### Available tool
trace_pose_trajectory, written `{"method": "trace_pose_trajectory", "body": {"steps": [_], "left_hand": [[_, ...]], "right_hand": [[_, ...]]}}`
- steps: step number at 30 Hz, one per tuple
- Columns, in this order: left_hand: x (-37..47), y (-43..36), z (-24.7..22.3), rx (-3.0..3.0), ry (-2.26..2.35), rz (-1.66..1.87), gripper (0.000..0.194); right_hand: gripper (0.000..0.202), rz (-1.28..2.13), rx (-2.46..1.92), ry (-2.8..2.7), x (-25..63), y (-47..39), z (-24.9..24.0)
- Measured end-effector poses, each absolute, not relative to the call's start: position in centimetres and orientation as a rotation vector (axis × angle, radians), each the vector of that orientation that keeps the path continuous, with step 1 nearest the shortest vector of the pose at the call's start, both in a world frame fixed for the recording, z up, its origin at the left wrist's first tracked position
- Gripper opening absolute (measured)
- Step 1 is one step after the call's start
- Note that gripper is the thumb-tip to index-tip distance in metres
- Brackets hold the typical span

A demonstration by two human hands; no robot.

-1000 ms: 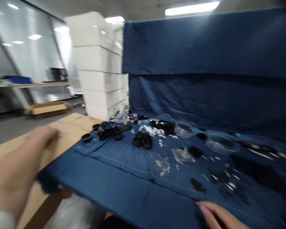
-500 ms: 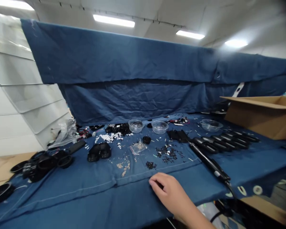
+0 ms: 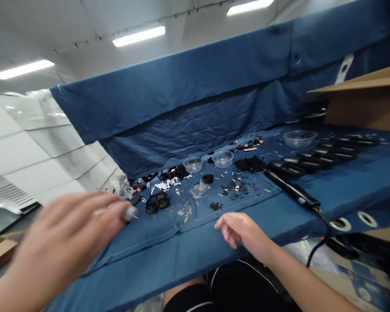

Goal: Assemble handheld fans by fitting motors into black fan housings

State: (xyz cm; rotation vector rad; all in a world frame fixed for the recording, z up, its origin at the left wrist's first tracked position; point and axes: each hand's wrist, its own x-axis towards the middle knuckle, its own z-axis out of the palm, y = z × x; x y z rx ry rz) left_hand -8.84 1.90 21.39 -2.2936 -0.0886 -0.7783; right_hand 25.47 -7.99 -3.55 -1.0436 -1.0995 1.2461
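Currently, left hand (image 3: 73, 236): clamped on small grey piece (image 3: 130, 213)
Right hand (image 3: 243, 227): loosely curled, fingers (image 3: 226, 234) apart, near black bits (image 3: 216, 206)

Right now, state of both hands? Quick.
Left hand: closed, grip on a small grey piece at the fingertips; too blurred to identify.
Right hand: partly open, fingers loosely curled, nothing visible in it.
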Motion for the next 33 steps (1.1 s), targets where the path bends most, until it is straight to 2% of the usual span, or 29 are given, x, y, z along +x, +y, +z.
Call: {"method": "trace_pose_trajectory", "body": {"steps": [1,3,7,9,13,16,21,26,29,33], "left_hand": [[-6.8,1.9,20.1,-2.305,-0.019,-0.678,0.026],[-2.3,1.4,17.1,-2.375,0.143,-0.691,0.031],[5.0,1.0,11.5,-2.524,0.475,-0.950,0.012],[7.1,1.9,9.4,-2.517,0.612,-1.030,0.008],[8.1,3.6,6.4,-2.439,0.816,-1.092,0.022],[7.5,3.8,5.1,-2.428,0.916,-1.119,0.025],[6.6,3.1,3.9,-2.508,0.806,-1.148,0.021],[6.3,2.8,2.8,-2.622,0.636,-1.112,0.029],[6.4,3.0,2.1,-2.700,0.549,-1.018,0.035],[7.3,3.6,0.9,-2.856,0.340,-0.821,0.038]], "right_hand": [[0.086,1.320,-0.966,-1.096,24.8,-8.5,-2.9],[0.091,1.439,-0.835,-1.109,23.8,-9.2,-1.9],[0.093,1.492,-0.731,-1.141,24.1,-9.9,-1.8],[0.087,1.454,-0.756,-1.127,25.1,-10.2,-2.6],[0.070,1.431,-0.844,-1.078,26.3,-11.4,-4.7],[0.063,1.422,-0.902,-1.013,25.8,-12.3,-6.0],[0.059,1.303,-0.933,-0.915,23.7,-13.5,-5.8],[0.055,1.152,-0.951,-0.759,21.8,-14.9,-3.9],[0.047,1.042,-0.989,-0.655,20.9,-15.5,-2.5],[0.046,0.913,-1.017,-0.499,21.2,-15.7,-1.1]]}}
